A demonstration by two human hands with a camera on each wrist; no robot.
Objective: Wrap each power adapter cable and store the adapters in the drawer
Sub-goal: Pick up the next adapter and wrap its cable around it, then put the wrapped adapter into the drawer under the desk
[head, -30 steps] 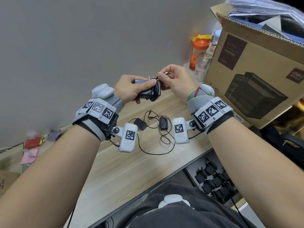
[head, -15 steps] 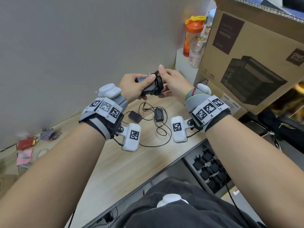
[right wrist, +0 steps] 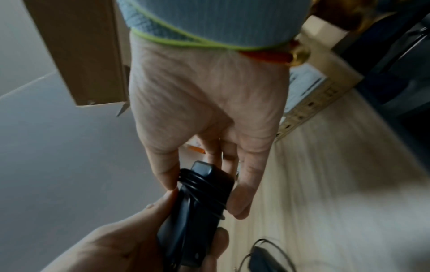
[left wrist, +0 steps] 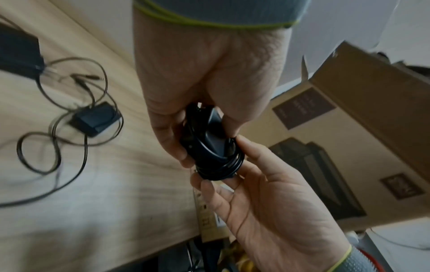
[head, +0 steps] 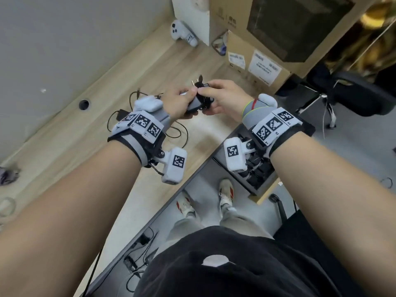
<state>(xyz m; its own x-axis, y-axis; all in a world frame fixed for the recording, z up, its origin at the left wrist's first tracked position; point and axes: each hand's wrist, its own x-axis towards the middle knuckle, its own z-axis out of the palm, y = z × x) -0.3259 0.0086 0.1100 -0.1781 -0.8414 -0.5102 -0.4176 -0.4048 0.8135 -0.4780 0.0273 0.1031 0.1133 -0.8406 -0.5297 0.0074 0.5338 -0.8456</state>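
Both of your hands hold one black adapter (head: 198, 102) above the surface (head: 90, 146), its cable (left wrist: 223, 165) wound around the body. Your left hand (head: 179, 105) has a closed grip, thumb on top and fingers curled beneath. Your right hand (head: 225, 99) pinches the wrapped end between thumb and fingertips. Two more adapters (left wrist: 93, 118) lie on the surface with loose, unwrapped cables. By your right wrist, the open drawer (head: 257, 174) contains several adapters, too hidden to count.
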